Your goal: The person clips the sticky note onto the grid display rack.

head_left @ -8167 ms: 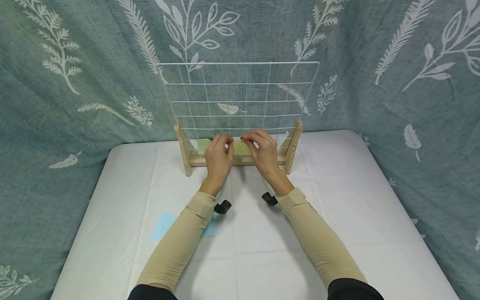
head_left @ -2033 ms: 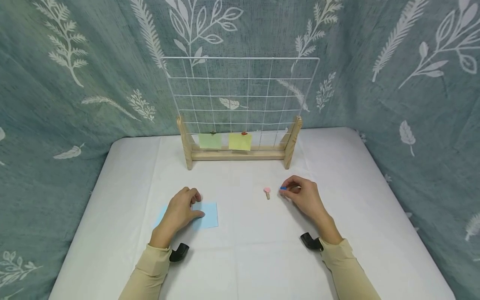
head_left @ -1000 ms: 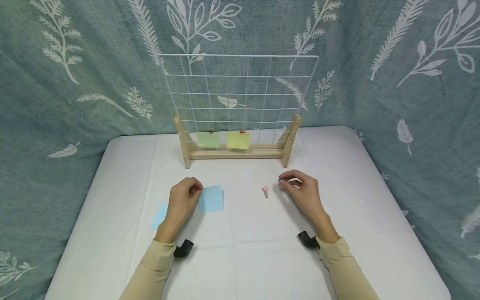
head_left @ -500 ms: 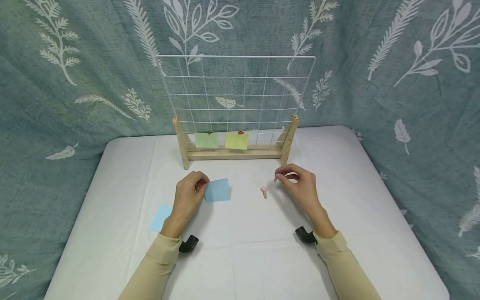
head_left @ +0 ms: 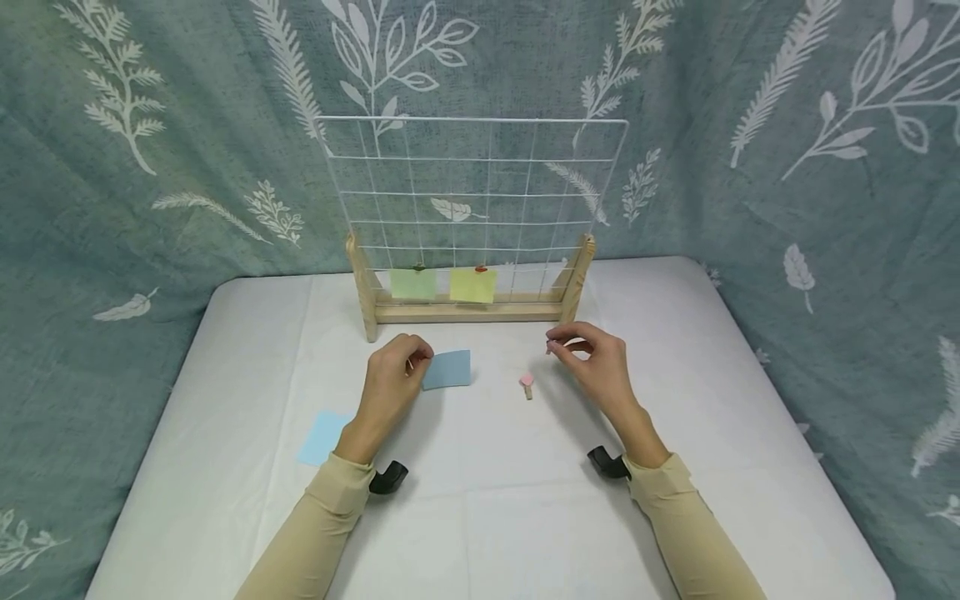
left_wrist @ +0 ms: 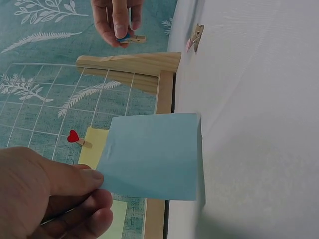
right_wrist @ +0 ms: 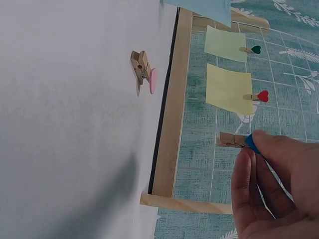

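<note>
My left hand [head_left: 393,379] pinches a light blue sticky note [left_wrist: 154,157] by one edge, held up above the white table. Between the thumb and fingers of my right hand [head_left: 600,367] is a small wooden clothespin [right_wrist: 232,139] with a blue decoration, its wooden tip pointing out. Both hands are in front of a white wire grid rack [head_left: 470,313] on a wooden stand. A yellow note [right_wrist: 229,88] hangs on it from a red-heart clothespin [right_wrist: 263,96]. Beside that, a green note [right_wrist: 226,44] hangs from a dark green-heart clothespin [right_wrist: 255,50].
Between the hands, a clothespin with a pink heart [head_left: 527,386] lies on the white tablecloth [head_left: 480,533]. Another light blue note [head_left: 322,437] lies on the table by my left wrist. Leaf-patterned curtain [head_left: 225,150] surrounds the back and sides.
The yellow note has come to hang on the rack. My left hand has lifted a blue note and carried it forward and right; my right hand, holding the blue clothespin, has risen slightly towards the rack.
</note>
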`<action>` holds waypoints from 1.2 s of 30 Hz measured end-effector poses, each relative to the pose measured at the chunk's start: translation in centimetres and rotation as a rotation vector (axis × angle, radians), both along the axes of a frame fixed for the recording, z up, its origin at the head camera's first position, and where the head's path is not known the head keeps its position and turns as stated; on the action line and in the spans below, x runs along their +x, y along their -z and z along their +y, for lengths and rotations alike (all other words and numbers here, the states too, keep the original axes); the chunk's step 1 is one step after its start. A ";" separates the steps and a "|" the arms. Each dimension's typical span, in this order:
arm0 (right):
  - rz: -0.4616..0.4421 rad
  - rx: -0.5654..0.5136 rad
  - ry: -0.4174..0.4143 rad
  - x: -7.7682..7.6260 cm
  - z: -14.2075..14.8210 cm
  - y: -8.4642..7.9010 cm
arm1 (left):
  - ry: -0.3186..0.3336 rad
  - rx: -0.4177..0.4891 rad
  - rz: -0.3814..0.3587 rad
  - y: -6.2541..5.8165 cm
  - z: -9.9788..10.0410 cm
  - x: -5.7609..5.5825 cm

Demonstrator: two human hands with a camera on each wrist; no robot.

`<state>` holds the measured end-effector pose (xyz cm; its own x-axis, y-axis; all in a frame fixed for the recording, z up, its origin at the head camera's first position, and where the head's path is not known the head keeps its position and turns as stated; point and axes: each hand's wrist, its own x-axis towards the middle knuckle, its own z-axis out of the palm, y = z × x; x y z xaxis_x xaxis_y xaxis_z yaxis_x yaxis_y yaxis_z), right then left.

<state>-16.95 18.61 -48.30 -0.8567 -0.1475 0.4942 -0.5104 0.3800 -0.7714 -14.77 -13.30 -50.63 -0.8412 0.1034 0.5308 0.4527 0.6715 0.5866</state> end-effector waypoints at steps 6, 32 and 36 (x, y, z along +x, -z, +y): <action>-0.014 0.007 0.009 -0.1 0.1 0.3 | 0.019 0.015 -0.001 0.0 0.3 -0.4; 0.063 0.044 0.065 -2.1 0.6 1.6 | 0.042 -0.027 0.046 -1.1 2.5 -2.7; 0.069 0.036 0.059 -1.4 0.0 0.0 | 0.037 -0.028 0.047 -1.4 2.9 -3.1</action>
